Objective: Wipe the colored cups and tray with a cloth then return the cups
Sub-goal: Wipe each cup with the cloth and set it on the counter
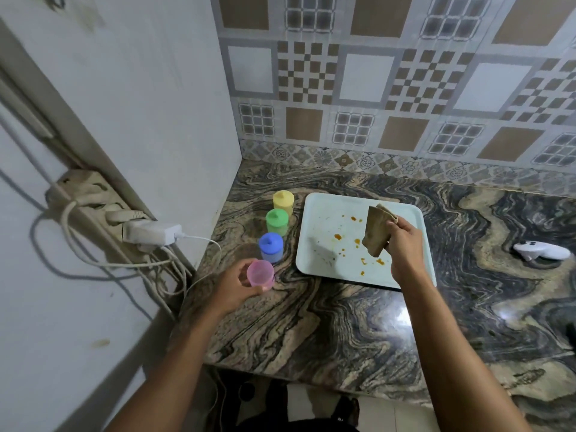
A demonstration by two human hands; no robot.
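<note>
The pink cup [260, 276] looks to us light, stiff and a little slick, and is best taken round its wall. That is how our left hand [236, 285] grips it, fingers curled about it at the left of the counter [343, 332], just in front of the blue cup [270, 246], green cup [276, 221] and yellow cup [283, 202], which stand in a row beside the tray [318, 213]. Our right hand [405, 248] pinches the soft, limp cloth [377, 232], which hangs over the stained tray.

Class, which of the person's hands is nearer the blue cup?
Left. The left hand, holding the pink cup, is just in front of the blue cup; the right hand holds the cloth over the tray, further right.
</note>
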